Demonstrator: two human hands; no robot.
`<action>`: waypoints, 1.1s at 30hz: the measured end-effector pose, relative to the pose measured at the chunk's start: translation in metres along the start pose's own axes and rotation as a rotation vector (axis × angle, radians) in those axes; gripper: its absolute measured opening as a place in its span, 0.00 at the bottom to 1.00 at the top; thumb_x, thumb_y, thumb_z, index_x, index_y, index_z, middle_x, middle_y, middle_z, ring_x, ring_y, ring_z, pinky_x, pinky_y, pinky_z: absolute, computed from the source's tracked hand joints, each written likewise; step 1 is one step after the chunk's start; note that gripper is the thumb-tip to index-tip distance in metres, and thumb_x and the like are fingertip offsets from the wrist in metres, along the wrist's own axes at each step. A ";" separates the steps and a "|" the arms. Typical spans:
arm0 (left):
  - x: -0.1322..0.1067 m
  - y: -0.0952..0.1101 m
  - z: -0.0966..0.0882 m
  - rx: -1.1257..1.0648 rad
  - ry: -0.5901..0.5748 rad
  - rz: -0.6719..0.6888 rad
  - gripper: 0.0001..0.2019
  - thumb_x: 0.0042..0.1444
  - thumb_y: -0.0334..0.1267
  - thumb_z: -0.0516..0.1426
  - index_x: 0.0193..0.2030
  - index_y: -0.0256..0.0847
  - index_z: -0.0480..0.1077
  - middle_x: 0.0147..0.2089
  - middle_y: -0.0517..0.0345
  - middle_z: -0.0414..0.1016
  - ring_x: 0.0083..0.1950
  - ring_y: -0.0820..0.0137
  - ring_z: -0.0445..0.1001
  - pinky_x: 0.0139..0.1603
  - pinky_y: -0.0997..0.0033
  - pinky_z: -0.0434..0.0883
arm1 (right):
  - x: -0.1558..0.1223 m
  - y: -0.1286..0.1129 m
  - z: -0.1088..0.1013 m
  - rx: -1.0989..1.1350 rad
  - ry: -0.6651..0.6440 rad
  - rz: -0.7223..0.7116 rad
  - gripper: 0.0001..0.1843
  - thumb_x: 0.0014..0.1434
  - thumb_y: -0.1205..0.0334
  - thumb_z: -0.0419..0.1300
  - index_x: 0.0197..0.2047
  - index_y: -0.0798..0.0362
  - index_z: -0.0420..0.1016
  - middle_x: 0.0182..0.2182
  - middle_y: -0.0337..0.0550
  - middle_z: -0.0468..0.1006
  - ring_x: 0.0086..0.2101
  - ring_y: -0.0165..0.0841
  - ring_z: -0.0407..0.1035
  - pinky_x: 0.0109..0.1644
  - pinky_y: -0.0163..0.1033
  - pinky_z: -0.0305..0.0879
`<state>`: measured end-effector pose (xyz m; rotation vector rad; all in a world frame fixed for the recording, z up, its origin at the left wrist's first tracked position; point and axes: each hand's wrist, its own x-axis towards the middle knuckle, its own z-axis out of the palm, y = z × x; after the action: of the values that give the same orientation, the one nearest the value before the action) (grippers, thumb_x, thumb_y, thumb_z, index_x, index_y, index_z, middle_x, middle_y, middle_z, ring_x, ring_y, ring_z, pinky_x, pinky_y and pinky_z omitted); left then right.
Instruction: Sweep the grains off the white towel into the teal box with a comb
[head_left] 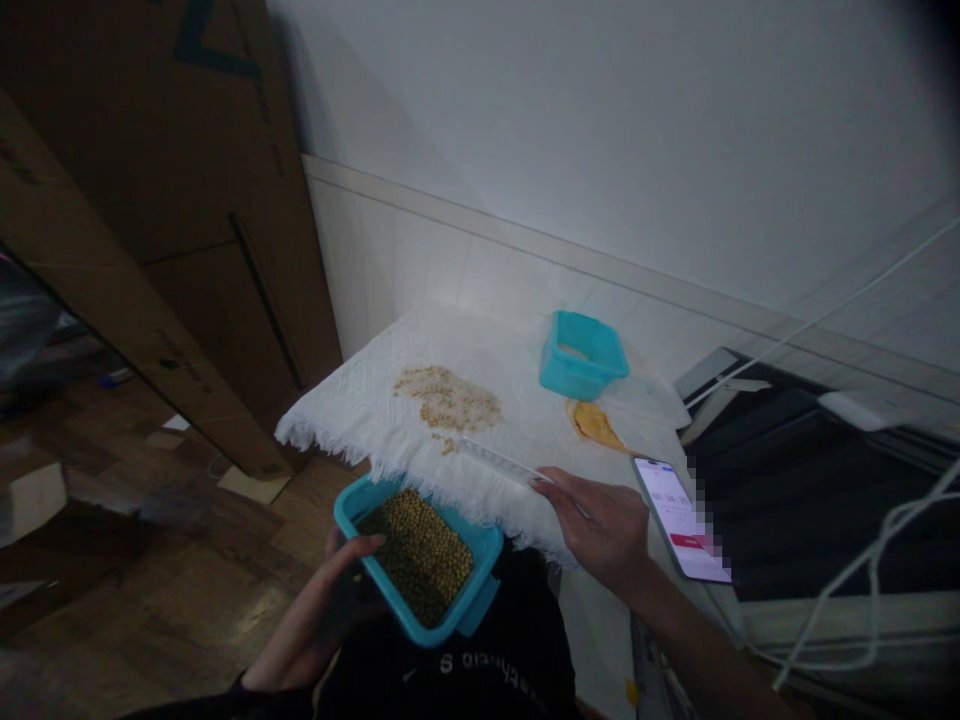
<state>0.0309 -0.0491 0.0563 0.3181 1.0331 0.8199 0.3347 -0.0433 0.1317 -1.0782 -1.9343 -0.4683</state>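
Note:
My left hand [330, 592] grips the left rim of a blue plastic container [486, 592], its thumb over the edge. Inside are yellow beans [427, 535] and darker green ones [424, 600], lying side by side. The container is just below the fringed front edge of a white cloth [360, 400]. My right hand [607, 525] is closed on a thin, pale, straight strip [499, 461]; its exact kind is unclear. The strip's far end reaches the cloth near a few loose beans. Beyond it lies a spread of yellow beans mixed with pale grains [454, 400].
A second blue container [568, 378] with something pale inside stands at the back right of the cloth. A yellow-orange piece [596, 424] lies in front of it. A lit phone [679, 520] lies by my right forearm. Large cardboard [247, 330] stands left; white cables [874, 590] hang right.

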 end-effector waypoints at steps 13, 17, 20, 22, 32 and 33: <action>0.003 0.000 -0.005 0.011 0.008 0.000 0.37 0.58 0.43 0.68 0.73 0.56 0.60 0.66 0.52 0.77 0.63 0.49 0.79 0.61 0.46 0.77 | 0.004 -0.004 0.008 0.112 -0.037 0.011 0.08 0.72 0.67 0.62 0.45 0.50 0.85 0.34 0.38 0.90 0.27 0.30 0.84 0.32 0.29 0.80; 0.003 0.001 -0.007 0.028 0.022 0.019 0.37 0.58 0.44 0.68 0.72 0.56 0.60 0.65 0.51 0.78 0.60 0.50 0.80 0.59 0.47 0.78 | 0.004 -0.012 0.009 0.154 -0.063 0.019 0.08 0.73 0.65 0.62 0.46 0.49 0.84 0.33 0.37 0.90 0.27 0.29 0.84 0.33 0.29 0.80; 0.001 0.002 -0.006 0.026 0.014 0.018 0.38 0.57 0.45 0.68 0.73 0.56 0.60 0.64 0.51 0.79 0.58 0.51 0.81 0.58 0.48 0.78 | 0.006 -0.018 0.005 0.170 -0.081 0.015 0.08 0.72 0.66 0.62 0.46 0.50 0.85 0.33 0.37 0.90 0.27 0.29 0.84 0.34 0.29 0.80; 0.000 0.003 -0.004 0.013 0.009 0.025 0.38 0.57 0.44 0.69 0.72 0.57 0.60 0.63 0.52 0.79 0.57 0.52 0.82 0.58 0.49 0.78 | 0.007 -0.017 0.004 0.121 -0.067 0.027 0.08 0.72 0.66 0.62 0.46 0.49 0.85 0.33 0.36 0.90 0.27 0.29 0.84 0.34 0.29 0.80; 0.000 0.002 -0.003 0.005 0.026 0.019 0.37 0.55 0.44 0.70 0.70 0.56 0.62 0.58 0.54 0.82 0.55 0.53 0.82 0.56 0.52 0.79 | 0.008 -0.002 0.023 -0.011 -0.049 0.115 0.13 0.74 0.61 0.59 0.42 0.49 0.86 0.31 0.37 0.89 0.24 0.29 0.82 0.30 0.29 0.77; 0.000 0.002 -0.003 0.000 0.033 0.026 0.37 0.55 0.43 0.70 0.70 0.56 0.62 0.57 0.55 0.82 0.55 0.53 0.82 0.55 0.52 0.80 | 0.008 -0.003 0.024 -0.001 -0.055 0.115 0.13 0.74 0.61 0.58 0.42 0.49 0.86 0.32 0.37 0.89 0.24 0.29 0.82 0.31 0.29 0.77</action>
<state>0.0276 -0.0481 0.0564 0.3196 1.0611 0.8513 0.3181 -0.0248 0.1251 -1.2066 -1.9081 -0.3798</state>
